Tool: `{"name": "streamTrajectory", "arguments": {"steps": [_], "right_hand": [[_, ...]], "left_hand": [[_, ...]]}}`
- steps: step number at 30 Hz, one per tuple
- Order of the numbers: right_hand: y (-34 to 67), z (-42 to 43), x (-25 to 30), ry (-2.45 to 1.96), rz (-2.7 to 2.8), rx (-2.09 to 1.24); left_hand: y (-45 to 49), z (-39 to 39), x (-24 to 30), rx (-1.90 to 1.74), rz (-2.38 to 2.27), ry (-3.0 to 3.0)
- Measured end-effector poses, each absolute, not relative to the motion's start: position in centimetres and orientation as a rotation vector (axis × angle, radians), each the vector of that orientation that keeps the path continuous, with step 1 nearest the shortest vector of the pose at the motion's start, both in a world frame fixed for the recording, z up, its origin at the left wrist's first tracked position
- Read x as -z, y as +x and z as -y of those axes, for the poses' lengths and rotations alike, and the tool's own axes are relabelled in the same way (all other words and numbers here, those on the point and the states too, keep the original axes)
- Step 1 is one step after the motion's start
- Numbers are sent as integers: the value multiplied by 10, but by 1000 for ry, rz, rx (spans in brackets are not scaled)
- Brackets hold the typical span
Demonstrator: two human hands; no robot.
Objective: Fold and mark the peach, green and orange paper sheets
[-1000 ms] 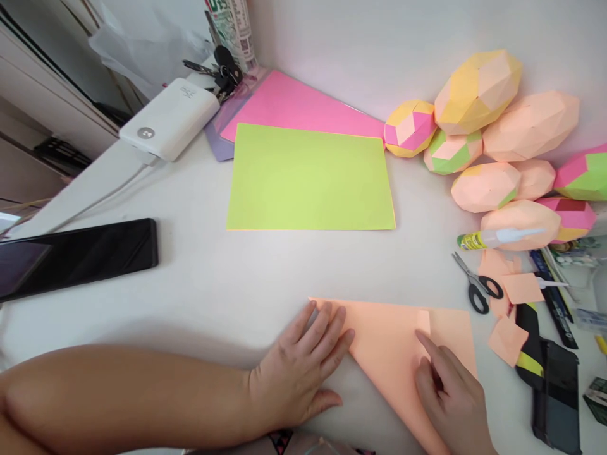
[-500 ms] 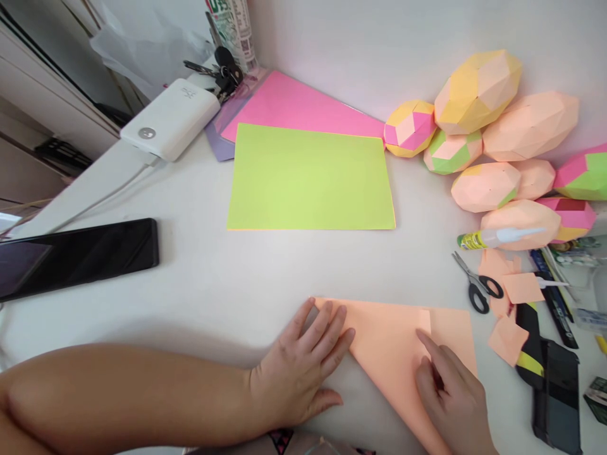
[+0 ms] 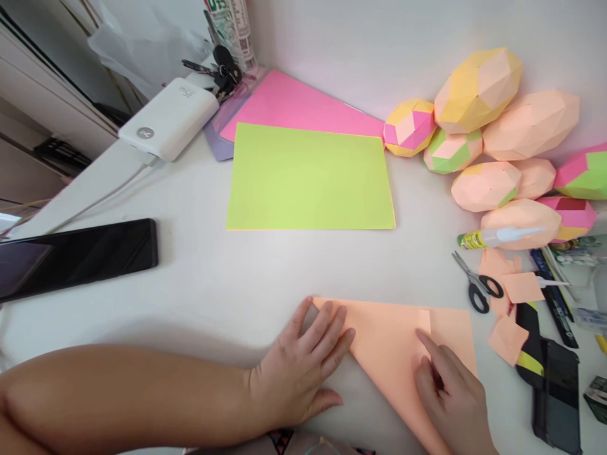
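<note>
A sheet of peach paper (image 3: pixel 379 328), folded on the diagonal into a triangle, lies at the table's front. My left hand (image 3: pixel 303 366) rests flat over its left corner, fingers spread. To the right, my right hand (image 3: pixel 450 392) touches the paper with its index finger stretched out and thumb apart; its other fingers curl under and are partly hidden. The index fingertip meets the lower part of a small upright paper strip (image 3: pixel 425 321). Beyond the strip, a single layer of the sheet runs on to the right edge.
Green paper (image 3: pixel 310 177) and pink paper (image 3: pixel 303 107) lie at the back. Scissors (image 3: pixel 477 284), peach scraps (image 3: pixel 508 340), a glue bottle (image 3: pixel 488 238) and several faceted paper shapes (image 3: pixel 478 91) sit right. A phone (image 3: pixel 80 256) and a white power bank (image 3: pixel 168 120) are left.
</note>
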State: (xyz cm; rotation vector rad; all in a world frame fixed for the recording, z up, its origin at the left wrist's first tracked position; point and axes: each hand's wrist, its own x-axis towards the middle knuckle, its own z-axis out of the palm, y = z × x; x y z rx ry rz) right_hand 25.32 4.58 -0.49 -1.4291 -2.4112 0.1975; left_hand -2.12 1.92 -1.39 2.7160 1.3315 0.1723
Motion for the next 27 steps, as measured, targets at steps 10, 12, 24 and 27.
{"name": "streamTrajectory", "arguments": {"steps": [10,12,24,27], "right_hand": [[251,-47,4,-1433,2413,-170],[252,-47,4,-1431,2417,-168],[251,-47,3,-1442,2398,-169],[249,-47,0,-1496,2382,-214]], "left_hand": [[-22,-19,11,-141,-1397,2748],[-21,-18,11,-129,-1412,2755],[-20,-18,12,-89,-1414,2795],[-21,-18,12,-82,-1405,2793]]}}
